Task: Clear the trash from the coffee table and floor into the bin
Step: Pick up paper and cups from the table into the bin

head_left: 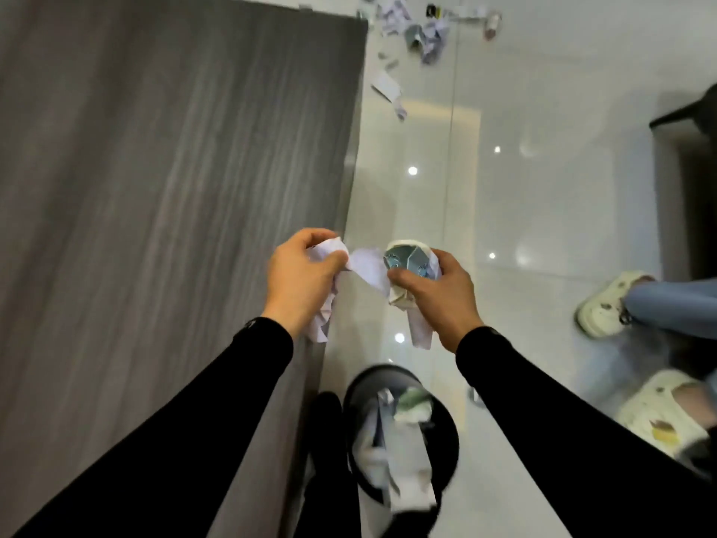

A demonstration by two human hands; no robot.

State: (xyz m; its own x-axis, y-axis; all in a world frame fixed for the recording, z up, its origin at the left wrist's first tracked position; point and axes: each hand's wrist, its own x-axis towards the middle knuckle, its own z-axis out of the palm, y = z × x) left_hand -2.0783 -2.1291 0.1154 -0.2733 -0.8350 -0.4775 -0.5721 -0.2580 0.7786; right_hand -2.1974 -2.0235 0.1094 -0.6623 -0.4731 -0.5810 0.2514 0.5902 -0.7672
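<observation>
Both hands are out over the floor (543,211) beside the grey desk (155,188), black sleeves running back toward 5 and 7 o'clock. The left hand (300,279) is clenched round crumpled white paper (326,252); its long axis runs roughly 12 to 6 o'clock, with a tail hanging out below the wrist toward 6. The right hand (438,297) grips a crushed paper cup (407,262), whose mouth tips toward 11 o'clock so the bluish inside shows; its length runs from 11 down to 5, and a strip of white paper dangles under the palm. A pale sheet (368,269) lies between the two hands, touching both bundles. The bin (446,432), black and round, stands on the floor at 6 o'clock from the hands, just beside the desk's edge, with white and pale green trash inside. More paper scraps (423,36) litter the floor far off at 12 o'clock, past the desk's corner. At 3 o'clock another person's feet in pale clogs (605,304) rest on the floor.
</observation>
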